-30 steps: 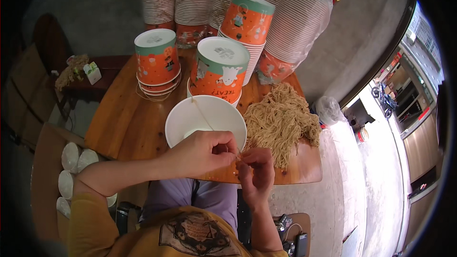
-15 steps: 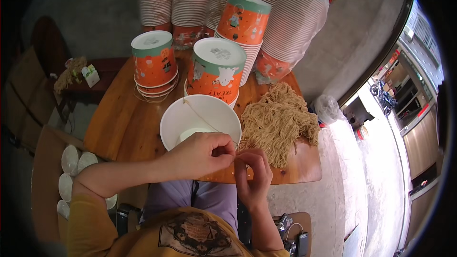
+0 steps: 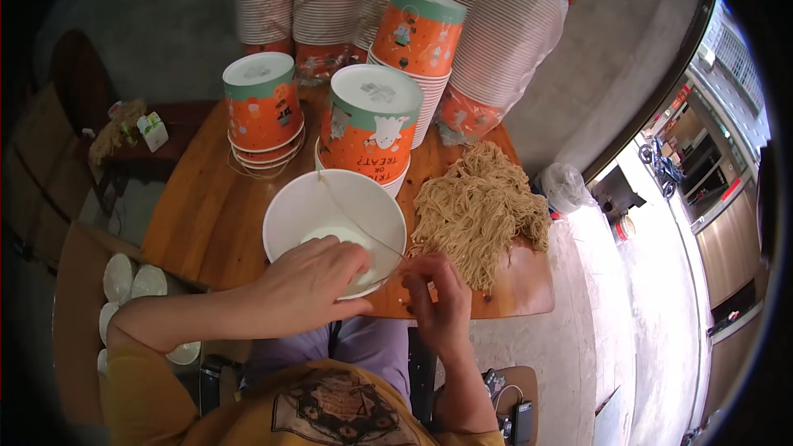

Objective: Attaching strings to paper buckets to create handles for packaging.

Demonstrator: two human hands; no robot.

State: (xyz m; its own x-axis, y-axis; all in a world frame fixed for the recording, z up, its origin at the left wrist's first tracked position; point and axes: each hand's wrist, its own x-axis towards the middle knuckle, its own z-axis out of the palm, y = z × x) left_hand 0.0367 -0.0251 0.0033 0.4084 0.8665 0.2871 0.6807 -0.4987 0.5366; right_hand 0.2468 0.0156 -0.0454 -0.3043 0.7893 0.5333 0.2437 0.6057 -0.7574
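Our right hand [image 3: 442, 293] pinches the string [image 3: 362, 233] beside the bucket [image 3: 296, 208]; our left hand [image 3: 307, 285] bends over its rim, grip unclear.

A grey wall [image 3: 611, 49] is rising behind a wooden table [image 3: 198, 215]. A dark red bench [image 3: 182, 134] is standing to the left. Daylight is coming through a doorway [image 3: 694, 173] on the right, brightening the floor [image 3: 570, 297].
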